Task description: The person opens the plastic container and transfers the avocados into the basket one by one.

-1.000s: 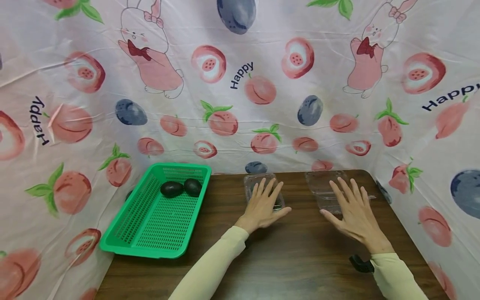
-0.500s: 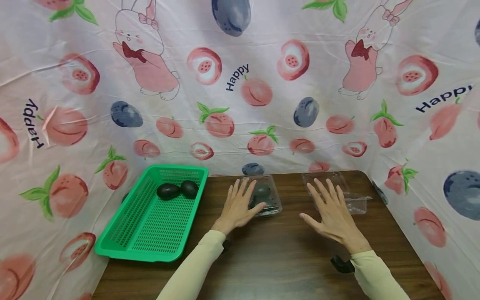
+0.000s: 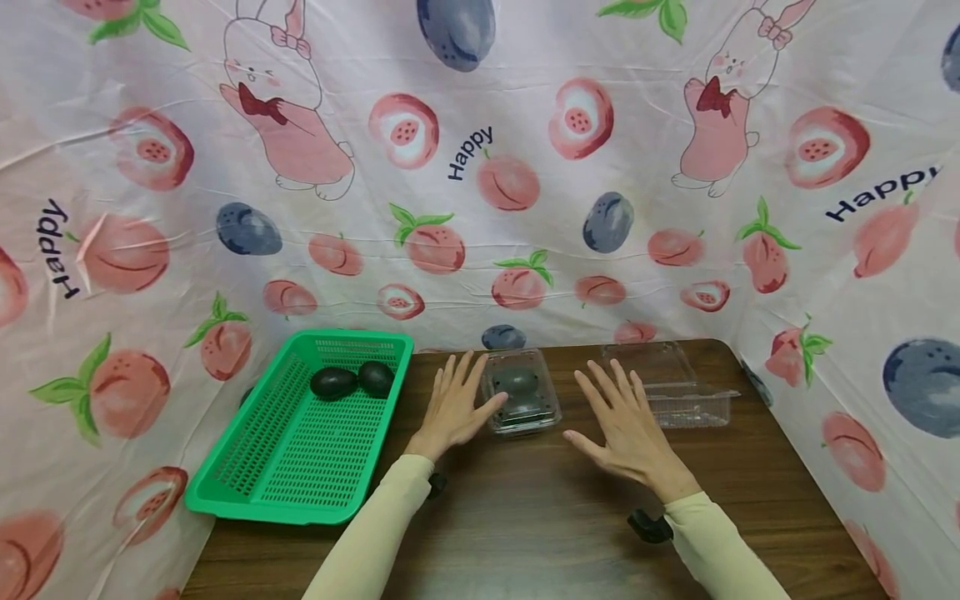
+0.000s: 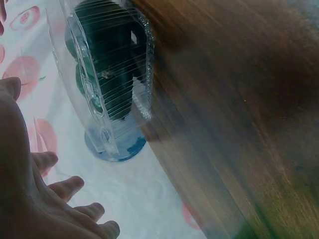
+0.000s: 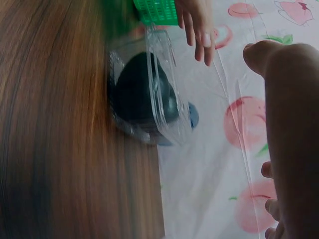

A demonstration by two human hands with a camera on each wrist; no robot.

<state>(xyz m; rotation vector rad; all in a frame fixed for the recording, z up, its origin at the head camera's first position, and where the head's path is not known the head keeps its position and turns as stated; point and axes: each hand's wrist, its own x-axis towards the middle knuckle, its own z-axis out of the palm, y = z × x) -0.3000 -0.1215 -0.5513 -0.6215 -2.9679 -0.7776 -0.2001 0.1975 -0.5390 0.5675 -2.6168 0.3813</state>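
A closed clear plastic clamshell box with dark avocados inside stands on the brown wooden table; it also shows in the wrist views as the box and the box. My left hand lies flat with straight fingers just left of it, thumb near its side. My right hand is spread open to its right, not touching it. A second clear clamshell, empty with its lid open, sits at the back right.
A green perforated basket at the table's left holds two dark avocados. A printed fruit-and-rabbit cloth hangs behind and on both sides. A black strap shows at my right wrist.
Both hands have slid left across the table. The left came off the top of the avocado box to its left side; the right left the empty clamshell and now lies between the two boxes.
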